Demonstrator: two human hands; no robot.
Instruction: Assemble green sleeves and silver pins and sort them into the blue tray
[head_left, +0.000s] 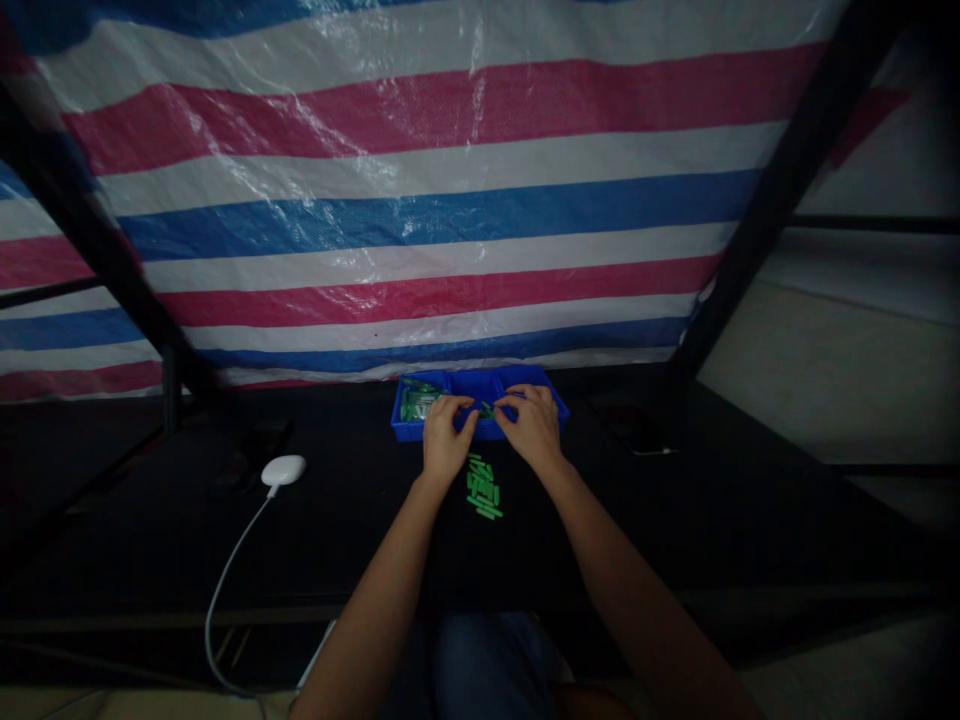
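A blue divided tray stands at the back of the black table, with both hands at its front. My left hand is over the left and middle part, its thumb and forefinger curled close together in a pinch. What it holds, if anything, is too small to make out. Opposite it, my right hand pinches a small green piece between thumb and forefinger. Clear bags of green pieces lie in the left compartment. In front of the tray, several small green strips are spread on the table between my forearms.
A white rounded device with a white cable lies on the left. A dark phone-like slab rests to the tray's right. Behind the black table hangs a striped plastic sheet, between dark frame posts.
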